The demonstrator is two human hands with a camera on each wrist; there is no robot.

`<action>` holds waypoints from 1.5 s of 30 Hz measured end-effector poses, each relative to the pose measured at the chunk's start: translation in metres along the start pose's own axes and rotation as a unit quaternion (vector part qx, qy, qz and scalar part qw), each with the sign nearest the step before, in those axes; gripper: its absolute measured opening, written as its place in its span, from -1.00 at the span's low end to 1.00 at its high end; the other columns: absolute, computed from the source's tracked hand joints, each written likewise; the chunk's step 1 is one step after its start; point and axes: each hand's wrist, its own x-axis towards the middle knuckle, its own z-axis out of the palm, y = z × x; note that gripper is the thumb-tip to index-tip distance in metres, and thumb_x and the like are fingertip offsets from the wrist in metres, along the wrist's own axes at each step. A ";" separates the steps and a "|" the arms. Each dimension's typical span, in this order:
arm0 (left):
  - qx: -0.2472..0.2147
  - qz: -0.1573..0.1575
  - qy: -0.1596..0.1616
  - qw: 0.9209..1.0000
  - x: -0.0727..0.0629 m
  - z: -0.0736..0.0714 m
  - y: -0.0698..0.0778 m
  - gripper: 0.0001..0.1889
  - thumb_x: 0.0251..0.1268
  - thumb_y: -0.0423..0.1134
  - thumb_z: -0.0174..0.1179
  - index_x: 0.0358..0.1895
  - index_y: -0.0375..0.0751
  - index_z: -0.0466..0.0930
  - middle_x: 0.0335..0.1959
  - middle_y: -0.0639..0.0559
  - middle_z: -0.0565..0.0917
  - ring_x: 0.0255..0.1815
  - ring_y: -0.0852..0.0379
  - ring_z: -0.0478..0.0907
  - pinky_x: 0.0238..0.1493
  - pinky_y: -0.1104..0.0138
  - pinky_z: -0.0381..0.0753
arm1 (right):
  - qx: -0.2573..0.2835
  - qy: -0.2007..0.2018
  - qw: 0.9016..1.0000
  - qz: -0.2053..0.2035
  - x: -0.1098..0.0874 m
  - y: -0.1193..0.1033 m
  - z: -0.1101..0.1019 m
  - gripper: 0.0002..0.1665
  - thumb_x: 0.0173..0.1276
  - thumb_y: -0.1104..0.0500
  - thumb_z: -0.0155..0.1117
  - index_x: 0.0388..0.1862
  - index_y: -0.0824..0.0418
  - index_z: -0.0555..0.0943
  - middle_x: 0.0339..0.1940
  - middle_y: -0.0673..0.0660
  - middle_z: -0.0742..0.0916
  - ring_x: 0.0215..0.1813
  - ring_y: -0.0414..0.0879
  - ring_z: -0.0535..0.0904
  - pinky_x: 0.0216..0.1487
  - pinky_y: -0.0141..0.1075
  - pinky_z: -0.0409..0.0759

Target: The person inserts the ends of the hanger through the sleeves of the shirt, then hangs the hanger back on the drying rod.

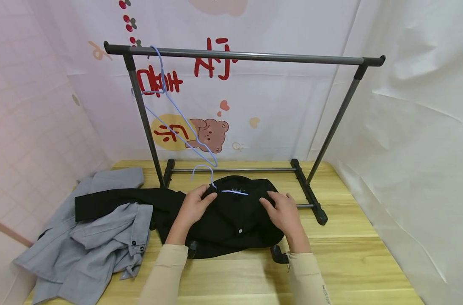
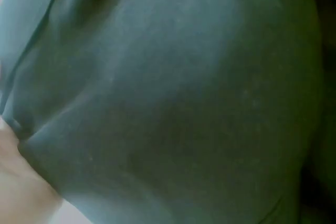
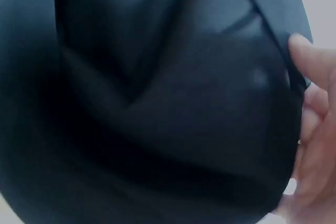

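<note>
A black shirt point(image 1: 231, 220) with a white button is held up a little above the table, and one long sleeve stretches to the left. In its neck opening sits a lilac hanger point(image 1: 234, 192), its hook standing out beside the left hand; the rest is hidden by cloth. My left hand point(image 1: 194, 206) pinches the shirt near the neck on the left. On the other side, my right hand point(image 1: 284, 210) grips the shoulder between thumb and fingers. Dark cloth point(image 2: 173, 98) fills most of the left wrist view. The right wrist view shows the thumb point(image 3: 310, 59) on the shirt's edge.
Behind the shirt stands a dark metal clothes rack point(image 1: 246, 55). A second lilac hanger point(image 1: 182, 114) hangs from its left end. Grey denim garments point(image 1: 98, 250) lie heaped on the left of the wooden table point(image 1: 353, 254), partly under the black sleeve.
</note>
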 end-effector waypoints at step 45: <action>0.063 0.019 0.064 0.996 -0.006 0.005 -0.002 -0.75 0.51 -0.16 0.13 0.03 -0.25 0.63 -0.08 -0.13 0.70 -0.09 -0.08 0.63 -0.03 0.02 0.56 | 0.077 0.110 0.985 0.107 -0.008 0.006 0.003 -0.62 0.36 0.06 0.40 -0.02 0.31 0.68 -0.03 0.29 0.74 0.07 0.23 0.63 0.12 0.09 0.51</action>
